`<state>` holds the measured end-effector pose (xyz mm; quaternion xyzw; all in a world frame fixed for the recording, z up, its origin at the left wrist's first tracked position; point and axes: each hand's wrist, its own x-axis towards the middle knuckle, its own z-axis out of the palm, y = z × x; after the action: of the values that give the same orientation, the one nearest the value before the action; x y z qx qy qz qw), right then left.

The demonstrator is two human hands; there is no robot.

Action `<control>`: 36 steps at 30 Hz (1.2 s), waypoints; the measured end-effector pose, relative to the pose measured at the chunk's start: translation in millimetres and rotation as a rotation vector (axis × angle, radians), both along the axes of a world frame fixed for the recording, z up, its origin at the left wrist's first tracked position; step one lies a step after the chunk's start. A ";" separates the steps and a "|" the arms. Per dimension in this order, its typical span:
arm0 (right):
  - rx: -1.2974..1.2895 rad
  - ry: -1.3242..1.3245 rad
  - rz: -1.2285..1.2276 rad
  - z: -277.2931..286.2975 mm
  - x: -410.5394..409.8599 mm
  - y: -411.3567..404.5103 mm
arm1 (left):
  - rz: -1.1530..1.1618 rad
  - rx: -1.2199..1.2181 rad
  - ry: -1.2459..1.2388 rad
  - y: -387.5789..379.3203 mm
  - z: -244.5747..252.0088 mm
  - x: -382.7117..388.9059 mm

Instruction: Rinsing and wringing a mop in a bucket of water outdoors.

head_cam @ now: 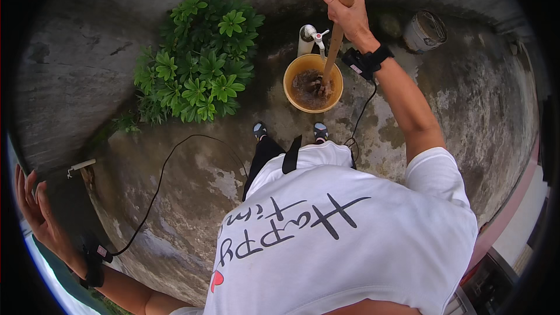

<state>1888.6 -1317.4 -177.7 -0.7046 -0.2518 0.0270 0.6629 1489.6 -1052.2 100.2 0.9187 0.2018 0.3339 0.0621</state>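
Note:
My right hand (348, 13) grips a wooden pole (334, 46) near the top of the view, thumb sticking out to the left. The pole's lower end stands in a round yellow bucket (288, 89) of murky brown water. A dark mop-like head shows partly in the water; its exact form is unclear. Behind the bucket a white tap (320, 39) on a white pipe (305, 46) points down at its rim. My left hand (37, 210) is raised at the far left, fingers apart, holding nothing. Each wrist wears a black strap with a small cabled device.
A leafy green shrub (205, 70) grows left of the bucket against a concrete wall (96, 39). A dirty white pail (424, 31) stands at the back right. Black cable (162, 170) trails over the stained concrete floor. A short white pipe (83, 165) lies at the left edge.

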 end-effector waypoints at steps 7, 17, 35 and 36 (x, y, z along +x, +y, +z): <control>0.239 0.026 0.438 178.4 -25.0 -31.6 | 0.220 -0.035 0.342 -95.0 -40.9 -62.2; 0.033 0.087 0.402 28.9 -45.4 -9.3 | 0.334 -0.356 0.320 -146.6 -95.2 -139.4; 0.326 -0.010 0.421 119.6 -40.7 -13.1 | 0.445 -0.593 0.177 -235.2 -160.9 -169.6; 0.328 -0.059 0.450 152.7 -32.2 -17.4 | 0.435 -0.583 0.166 -238.2 -161.5 -166.2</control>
<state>1856.4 -1334.8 -25.1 -0.5146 -0.4221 0.1120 0.7379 1323.3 -1290.3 -61.4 0.8219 0.4834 0.1920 0.2322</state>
